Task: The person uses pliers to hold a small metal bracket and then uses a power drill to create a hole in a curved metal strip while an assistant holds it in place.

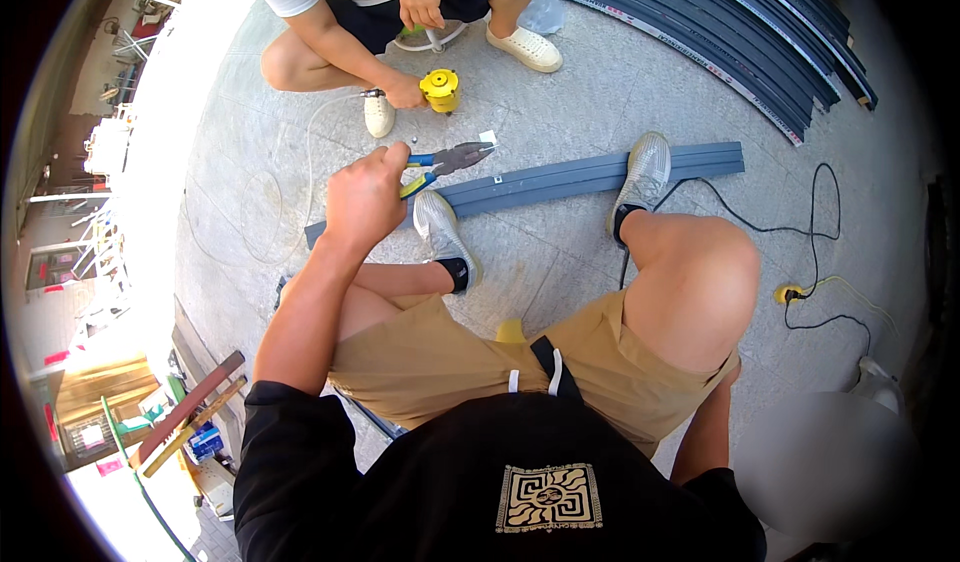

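Observation:
My left hand [362,197] is closed round the blue and yellow handles of a pair of combination pliers [462,158], raised above the floor. At the jaw tips is a small white piece [488,138]; I cannot tell whether the jaws grip it. Below the pliers lies a long dark grey profile strip [560,177] with lengthwise grooves. Both my shoes rest on or against it. A small white square mark or hole [498,179] shows on the strip. My right forearm [706,427] goes down beside my right thigh, and the hand is hidden.
Across from me a crouching person's hand [405,92] holds a yellow tool [440,90] with a thin hose. Stacked dark profiles [720,32] lie at the far right. A black cable [770,228] runs to a yellow connector [787,293]. Wooden boards [190,412] are at the left.

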Available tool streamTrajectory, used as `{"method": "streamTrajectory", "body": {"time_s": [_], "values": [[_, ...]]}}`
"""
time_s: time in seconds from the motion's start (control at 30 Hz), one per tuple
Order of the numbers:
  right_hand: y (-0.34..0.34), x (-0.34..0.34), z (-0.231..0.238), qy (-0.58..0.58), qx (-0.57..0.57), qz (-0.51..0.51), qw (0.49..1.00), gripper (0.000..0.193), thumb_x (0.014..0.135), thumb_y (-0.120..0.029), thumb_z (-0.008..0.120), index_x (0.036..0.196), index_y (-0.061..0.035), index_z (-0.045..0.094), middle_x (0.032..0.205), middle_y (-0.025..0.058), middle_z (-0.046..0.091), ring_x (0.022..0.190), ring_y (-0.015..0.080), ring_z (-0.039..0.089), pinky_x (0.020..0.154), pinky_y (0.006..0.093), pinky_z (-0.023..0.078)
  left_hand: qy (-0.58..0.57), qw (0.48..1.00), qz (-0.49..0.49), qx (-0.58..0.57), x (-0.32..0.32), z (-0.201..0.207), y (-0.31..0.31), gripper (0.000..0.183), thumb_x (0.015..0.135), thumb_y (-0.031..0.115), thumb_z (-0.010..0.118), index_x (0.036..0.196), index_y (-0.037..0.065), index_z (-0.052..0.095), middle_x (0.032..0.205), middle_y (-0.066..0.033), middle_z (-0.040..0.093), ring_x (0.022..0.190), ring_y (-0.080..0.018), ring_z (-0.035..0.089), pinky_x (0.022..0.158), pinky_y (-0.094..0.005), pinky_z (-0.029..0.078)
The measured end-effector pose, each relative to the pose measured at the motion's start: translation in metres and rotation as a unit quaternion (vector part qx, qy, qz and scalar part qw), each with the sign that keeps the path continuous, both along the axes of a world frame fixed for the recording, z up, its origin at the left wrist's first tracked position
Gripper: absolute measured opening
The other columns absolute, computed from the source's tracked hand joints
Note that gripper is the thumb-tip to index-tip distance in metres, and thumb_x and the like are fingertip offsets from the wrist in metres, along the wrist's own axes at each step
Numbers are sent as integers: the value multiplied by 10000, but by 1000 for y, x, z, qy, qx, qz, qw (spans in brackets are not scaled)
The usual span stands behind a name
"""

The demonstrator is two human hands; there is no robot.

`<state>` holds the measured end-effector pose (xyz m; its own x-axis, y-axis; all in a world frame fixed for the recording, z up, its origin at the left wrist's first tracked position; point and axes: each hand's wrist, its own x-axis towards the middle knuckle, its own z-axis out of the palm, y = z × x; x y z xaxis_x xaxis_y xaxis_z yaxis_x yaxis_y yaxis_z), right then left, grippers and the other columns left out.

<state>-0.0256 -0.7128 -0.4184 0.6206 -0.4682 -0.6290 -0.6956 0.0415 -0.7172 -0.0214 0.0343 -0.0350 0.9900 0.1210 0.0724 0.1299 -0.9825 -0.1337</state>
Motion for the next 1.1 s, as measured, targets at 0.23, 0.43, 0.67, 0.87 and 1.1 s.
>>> {"method": "streamTrajectory", "body": {"time_s": [0.23, 0.43, 0.67, 0.87, 1.1], "values": [[46, -80, -4, 45, 184, -163, 968, 230, 1070, -256, 618, 1176, -55, 650, 811, 11, 627, 603, 101, 526, 562, 258, 464, 44, 999, -4, 7, 16, -7, -14, 261, 817, 36, 714, 1040, 94, 590, 887, -113, 705, 791, -363, 732, 657, -489, 573], [57, -87, 2, 38, 255, -211, 943, 186, 1068, -253, 610, 1123, -76, 633, 777, -10, 589, 583, 94, 500, 551, 262, 451, 79, 997, 14, 6, 15, -19, -9, 299, 838, 53, 715, 1115, 112, 617, 916, -115, 733, 813, -358, 743, 680, -493, 580], [52, -92, 8, 31, 302, -239, 922, 147, 1067, -248, 600, 1062, -102, 613, 738, -35, 544, 560, 86, 470, 539, 267, 435, 114, 992, 54, -8, 4, -26, 0, 394, 870, 78, 721, 1242, 149, 614, 973, -126, 763, 839, -376, 751, 709, -515, 583], [57, -87, 7, 10, 350, -262, 899, 133, 1065, -244, 592, 1010, -123, 597, 704, -56, 505, 541, 79, 443, 528, 271, 421, 166, 985, 48, -15, 5, -24, 2, 310, 858, 96, 730, 1155, 109, 640, 919, -155, 756, 829, -396, 745, 718, -520, 581], [58, -75, 10, -21, 409, -285, 867, 146, 1063, -240, 583, 949, -149, 577, 664, -81, 460, 518, 71, 413, 515, 275, 406, 200, 978, 55, -31, -11, -12, 2, 243, 836, 148, 734, 1051, 94, 635, 893, -171, 753, 834, -407, 739, 717, -537, 569]]}}
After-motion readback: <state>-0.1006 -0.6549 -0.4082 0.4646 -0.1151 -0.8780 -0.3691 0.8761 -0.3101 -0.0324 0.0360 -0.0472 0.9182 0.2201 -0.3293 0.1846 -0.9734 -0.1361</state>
